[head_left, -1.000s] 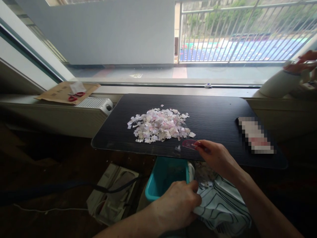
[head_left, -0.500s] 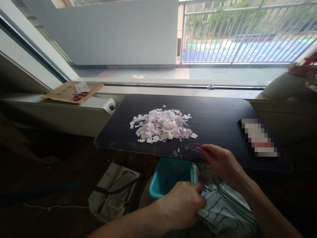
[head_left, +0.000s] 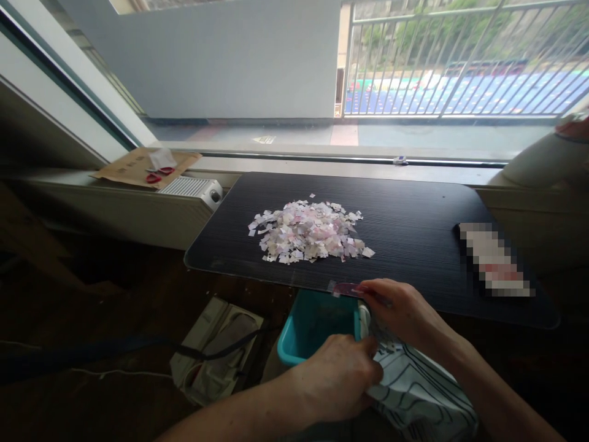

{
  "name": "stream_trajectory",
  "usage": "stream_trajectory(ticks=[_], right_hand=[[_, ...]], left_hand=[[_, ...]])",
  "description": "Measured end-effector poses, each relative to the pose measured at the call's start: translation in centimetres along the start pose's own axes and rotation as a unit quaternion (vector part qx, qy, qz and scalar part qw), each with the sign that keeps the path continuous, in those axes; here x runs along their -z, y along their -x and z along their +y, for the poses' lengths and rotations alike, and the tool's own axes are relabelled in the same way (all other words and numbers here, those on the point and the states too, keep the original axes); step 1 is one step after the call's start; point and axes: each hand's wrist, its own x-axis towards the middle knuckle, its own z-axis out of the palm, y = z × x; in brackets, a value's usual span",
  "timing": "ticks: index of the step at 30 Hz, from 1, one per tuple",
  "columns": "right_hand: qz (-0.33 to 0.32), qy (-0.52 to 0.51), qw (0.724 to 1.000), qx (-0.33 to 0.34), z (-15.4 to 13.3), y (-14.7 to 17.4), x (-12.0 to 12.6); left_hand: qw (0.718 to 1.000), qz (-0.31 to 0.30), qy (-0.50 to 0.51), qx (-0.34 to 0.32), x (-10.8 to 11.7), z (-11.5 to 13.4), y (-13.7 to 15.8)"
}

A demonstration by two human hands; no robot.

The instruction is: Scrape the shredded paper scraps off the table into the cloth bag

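My right hand (head_left: 402,304) pinches a thin, see-through pink plastic piece (head_left: 346,289), held flat at the near edge of the black tabletop (head_left: 405,215). Small clear scraps (head_left: 332,286) lie against its tip. Below, my left hand (head_left: 338,374) is closed on the edge of a white bag with dark wavy lines (head_left: 426,387), beside the rim of a teal bin (head_left: 288,356). Paper bits show in the bag's mouth, partly hidden by my hands. A heap of small white and pinkish paper pieces (head_left: 313,230) covers the middle of the tabletop.
A blurred-out flat object (head_left: 497,261) lies on the tabletop's right side. Red-handled scissors (head_left: 160,175) rest on a brown envelope (head_left: 138,166) by a white radiator (head_left: 191,189). A beige device (head_left: 216,353) with a cord sits on the floor at left.
My right hand has drawn the pink plastic piece left and toward the tabletop's near edge, with the clear scraps now at that edge. My left hand still grips the bag.
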Motion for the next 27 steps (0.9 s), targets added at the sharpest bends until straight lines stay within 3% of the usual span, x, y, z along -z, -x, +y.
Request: stream_trajectory(ticks=[5,10,17,24,27], right_hand=[[0.022,0.007,1.0,0.0,-0.6,-0.2,-0.3],[-0.012,0.009,1.0,0.011,-0.7,0.3,0.0],[0.163,0.073,0.983,-0.048,2.3,-1.4,2.0],[0.115,0.091,0.989,-0.036,2.5,-0.5,2.0],[0.133,0.104,0.985,-0.042,2.6,-0.4,2.4]], left_hand=[[1.0,0.007,-0.001,0.0,-0.1,-0.1,0.0],[1.0,0.018,0.0,-0.001,-0.3,-0.2,0.1],[1.0,0.007,0.005,0.011,-0.6,-0.1,0.1],[1.0,-0.008,0.027,0.01,-0.6,-0.2,0.0],[0.999,-0.01,0.03,0.007,-0.7,-0.2,0.0]])
